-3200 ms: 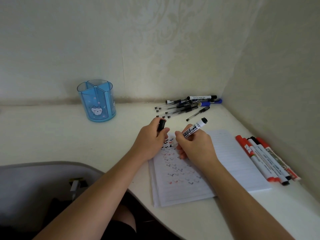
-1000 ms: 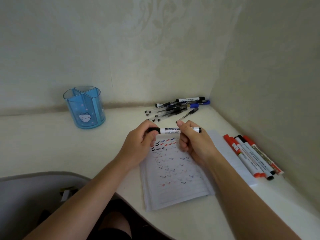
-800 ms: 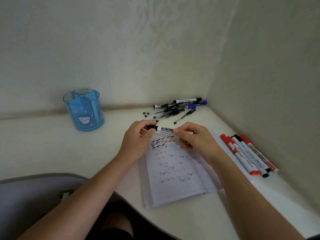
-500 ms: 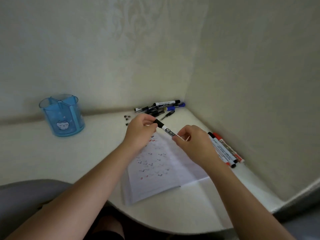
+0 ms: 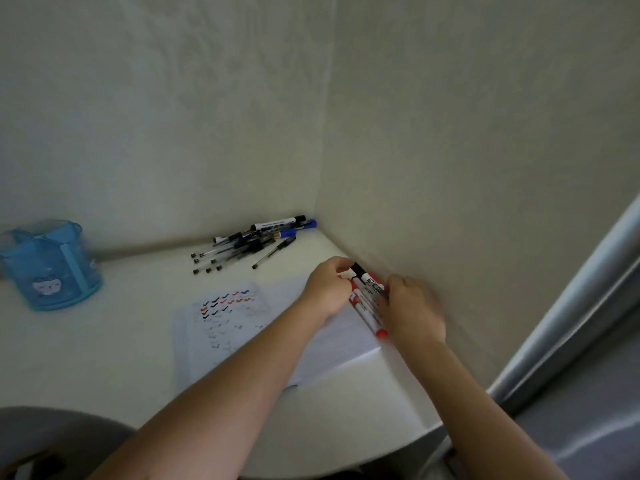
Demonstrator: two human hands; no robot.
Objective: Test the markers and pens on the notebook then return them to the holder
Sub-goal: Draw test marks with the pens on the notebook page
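I see a blue holder cut off by the left edge of the view, far from both hands. My right hand is blurred, and it hides the far ends of a row of markers lying along the side wall. My left hand curls its fingertips round the black cap of a black-capped marker, which lies tilted on top of that row. The right fingers bend over the marker's other end; I cannot tell whether they grip it or only rest there. Both forearms reach forward and to the right across an open notebook with small tick marks on its left page. A pile of pens sits in the back corner. The desk is bare between notebook and holder, and its rounded front edge curves under my arms.
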